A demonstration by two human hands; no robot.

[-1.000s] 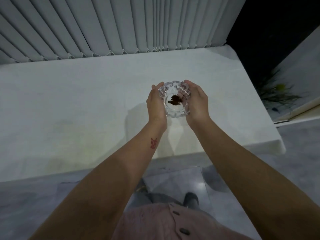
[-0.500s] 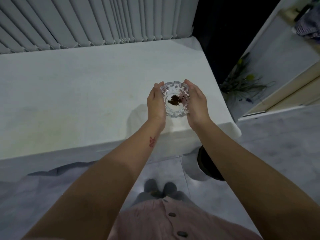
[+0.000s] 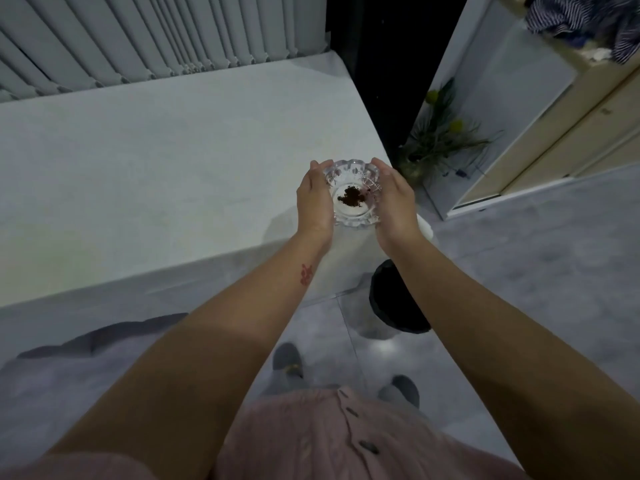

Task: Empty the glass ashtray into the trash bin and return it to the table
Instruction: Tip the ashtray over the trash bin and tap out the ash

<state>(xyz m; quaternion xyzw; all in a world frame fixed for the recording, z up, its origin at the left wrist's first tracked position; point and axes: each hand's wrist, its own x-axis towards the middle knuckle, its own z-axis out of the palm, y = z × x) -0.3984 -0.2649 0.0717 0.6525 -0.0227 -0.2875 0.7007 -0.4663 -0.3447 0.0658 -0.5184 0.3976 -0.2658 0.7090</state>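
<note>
1. Left hand (image 3: pixel 313 199) & right hand (image 3: pixel 394 199) are cupped round the glass ashtray (image 3: pixel 353 194), one on each side, fingers curled on its bumpy rim. Neither hand is open flat.
2. Ashtray sits level btwn the hands, w/ a dark brown lump (image 3: pixel 351 196) in the middle.
3. Half a sec ago the hands were over the white table (image 3: pixel 156 161), w/ its right edge well past them. Now that corner is right under the hands.
4. The black trash bin (image 3: pixel 391 303) is on the floor below the right wrist. More of it shows now than before.
5. A green plant (image 3: pixel 440 140) stands past the right hand. It looks nearer the hands now.
6. Both grey shoes (image 3: pixel 287 362) show below the arms, further apart than before.
</note>
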